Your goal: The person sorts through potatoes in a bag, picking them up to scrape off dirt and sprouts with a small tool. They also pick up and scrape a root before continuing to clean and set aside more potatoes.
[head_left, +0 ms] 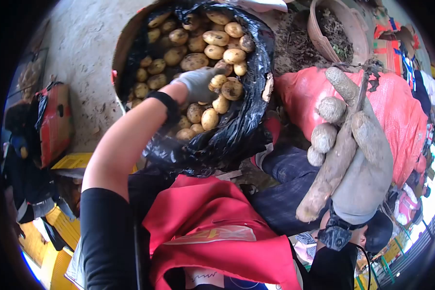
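My left hand, in a grey glove with a black band at the wrist, reaches in among the potatoes. It touches a small potato; its fingers are smeared by motion, so their grip cannot be made out. The potatoes, several smeared with soil, fill a round container lined with a black plastic bag. Close to the camera on the right, my right hand wears a dirty grey glove. Its fingers and thumb close round a long brown root, which slants down to the left. Dark stringy bits hang at its upper end.
A large pink woven sack stands behind my right hand. Beyond it is a pinkish tub holding soil and plant scraps. A red cardboard box stands at the left. A person in a dark cap is at lower right.
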Available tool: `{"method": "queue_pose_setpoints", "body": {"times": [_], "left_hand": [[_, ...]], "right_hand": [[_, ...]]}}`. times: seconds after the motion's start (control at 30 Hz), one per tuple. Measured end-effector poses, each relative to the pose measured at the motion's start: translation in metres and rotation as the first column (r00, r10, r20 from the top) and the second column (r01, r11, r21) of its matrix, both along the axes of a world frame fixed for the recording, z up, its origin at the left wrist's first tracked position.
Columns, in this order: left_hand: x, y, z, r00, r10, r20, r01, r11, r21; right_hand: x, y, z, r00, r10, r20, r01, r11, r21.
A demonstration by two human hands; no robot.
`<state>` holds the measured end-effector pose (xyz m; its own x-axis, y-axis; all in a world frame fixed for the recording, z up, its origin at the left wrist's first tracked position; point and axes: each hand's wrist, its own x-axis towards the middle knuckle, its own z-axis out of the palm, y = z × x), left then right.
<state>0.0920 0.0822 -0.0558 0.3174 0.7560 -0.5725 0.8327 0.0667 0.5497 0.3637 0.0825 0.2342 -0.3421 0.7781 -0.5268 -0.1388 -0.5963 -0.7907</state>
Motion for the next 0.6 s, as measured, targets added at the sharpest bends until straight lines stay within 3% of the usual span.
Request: {"method": "queue_pose_setpoints", "body": {"times": [0.07, 0.1, 0.17, 0.27, 0.3, 0.37, 0.4, 0.43, 0.5, 0.53, 0.57, 0.6], "left_hand": [[0.038, 0.010, -0.009, 0.981, -0.180, -0.068, 0.180, 0.984, -0.006], [0.052, 0.008, -0.013, 0.983, -0.181, -0.044, 0.184, 0.980, 0.072], [0.070, 0.018, -0.012, 0.961, -0.226, -0.159, 0.223, 0.974, -0.037], [0.059, 0.029, -0.023, 0.985, -0.157, -0.074, 0.152, 0.986, -0.071], [0.048, 0.022, -0.022, 0.999, -0.041, -0.017, 0.041, 0.999, -0.033], [0.023, 0.013, -0.012, 0.909, 0.226, 0.350, -0.171, 0.968, -0.182], [0.016, 0.004, -0.011, 0.692, 0.425, 0.584, -0.266, 0.902, -0.340], [-0.004, 0.006, -0.008, 0.613, 0.645, 0.457, -0.188, 0.681, -0.708], [-0.028, 0.002, 0.012, 0.363, 0.830, 0.423, -0.101, 0.487, -0.868], [-0.032, -0.015, 0.040, 0.341, 0.742, 0.577, -0.190, 0.656, -0.730], [-0.024, -0.035, 0.104, 0.337, 0.618, 0.710, -0.277, 0.786, -0.553], [-0.024, -0.044, 0.125, 0.300, 0.570, 0.765, -0.292, 0.818, -0.495]], "right_hand": [[0.001, 0.006, -0.004, 1.000, -0.001, 0.011, 0.001, 1.000, -0.021], [0.002, 0.009, -0.005, 1.000, 0.007, 0.003, -0.007, 1.000, -0.031], [0.005, 0.013, -0.007, 1.000, 0.007, -0.015, -0.008, 0.999, -0.050], [0.011, 0.014, -0.003, 0.998, 0.065, -0.027, -0.066, 0.995, -0.073], [0.009, 0.012, -0.002, 0.999, 0.048, 0.000, -0.048, 0.996, -0.073], [0.007, 0.006, 0.000, 0.999, 0.030, 0.014, -0.029, 0.998, -0.060], [0.008, 0.001, -0.002, 0.999, 0.040, 0.007, -0.040, 0.999, -0.037], [0.009, -0.003, -0.003, 0.999, 0.050, 0.000, -0.050, 0.999, -0.012], [0.005, -0.012, 0.004, 0.997, 0.065, -0.029, -0.066, 0.997, -0.039], [0.003, -0.017, 0.005, 0.997, 0.077, -0.021, -0.078, 0.997, -0.019], [0.002, -0.023, 0.003, 0.996, 0.091, -0.013, -0.091, 0.996, 0.002], [0.002, -0.028, 0.000, 0.991, 0.130, -0.029, -0.129, 0.991, 0.031]]}}
